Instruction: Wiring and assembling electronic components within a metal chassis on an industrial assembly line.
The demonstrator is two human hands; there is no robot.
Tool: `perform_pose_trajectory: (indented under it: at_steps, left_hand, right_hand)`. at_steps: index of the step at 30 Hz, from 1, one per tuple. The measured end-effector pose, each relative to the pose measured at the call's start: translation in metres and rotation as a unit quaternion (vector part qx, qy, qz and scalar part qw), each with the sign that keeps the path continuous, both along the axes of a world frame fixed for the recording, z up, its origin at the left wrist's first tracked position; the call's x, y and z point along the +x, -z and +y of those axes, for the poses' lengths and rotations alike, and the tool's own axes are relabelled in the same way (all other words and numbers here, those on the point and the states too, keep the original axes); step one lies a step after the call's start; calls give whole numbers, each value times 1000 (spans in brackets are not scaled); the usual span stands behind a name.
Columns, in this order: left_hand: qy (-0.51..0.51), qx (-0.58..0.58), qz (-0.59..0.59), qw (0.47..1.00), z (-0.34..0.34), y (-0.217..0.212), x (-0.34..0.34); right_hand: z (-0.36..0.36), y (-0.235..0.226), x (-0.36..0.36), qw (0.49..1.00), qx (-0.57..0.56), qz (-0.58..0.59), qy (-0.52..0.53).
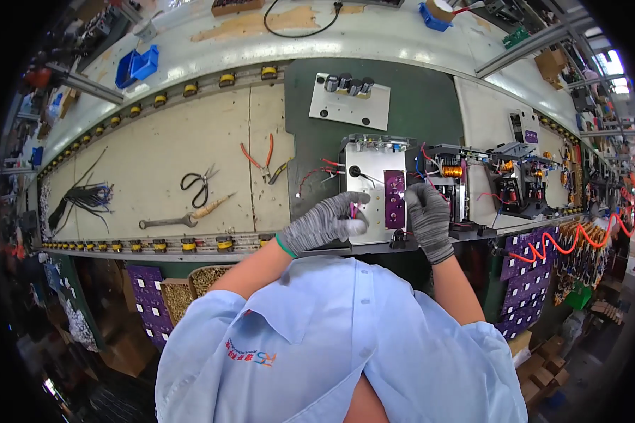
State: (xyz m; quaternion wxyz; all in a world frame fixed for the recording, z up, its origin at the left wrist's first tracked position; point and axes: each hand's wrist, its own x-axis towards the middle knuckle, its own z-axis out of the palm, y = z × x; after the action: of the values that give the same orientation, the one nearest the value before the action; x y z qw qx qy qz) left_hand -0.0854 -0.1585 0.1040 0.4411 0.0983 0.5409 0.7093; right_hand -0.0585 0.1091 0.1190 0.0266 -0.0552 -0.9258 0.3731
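My left hand (324,224), in a grey knitted glove with a green cuff, is closed at the left side of a silver metal chassis (363,229). A small pink thing (353,209) shows between its thumb and fingers; its kind is unclear. My right hand (431,224), gloved in grey too, has its fingers drawn together by the right edge of a purple circuit board (395,199). Whatever those fingertips hold, if anything, is hidden. The board lies along the right part of the chassis top. Red and white wires (331,166) come out at the chassis's upper left.
To the left lie orange-handled pliers (264,163), black scissors (196,187), a wrench (168,221), a pointed wooden-handled tool (215,204) and a wire bundle (81,197). Beyond the chassis is a metal plate with capacitors (356,109). Opened units with copper coils (451,171) stand at right.
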Motion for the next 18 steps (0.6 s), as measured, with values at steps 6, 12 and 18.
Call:
perform_pose_trajectory:
  at_steps: [6, 12, 18]
  left_hand:
    - [-72, -347, 277, 893, 35, 9, -10]
    - [-4, -438, 404, 803, 68, 27, -27]
    - [-228, -226, 71, 944, 18, 33, -8]
  right_hand:
    - [-9, 15, 22, 999, -44, -8, -6]
    - [-10, 11, 29, 985, -121, 19, -121]
    - [-2, 4, 47, 942, 82, -96, -312]
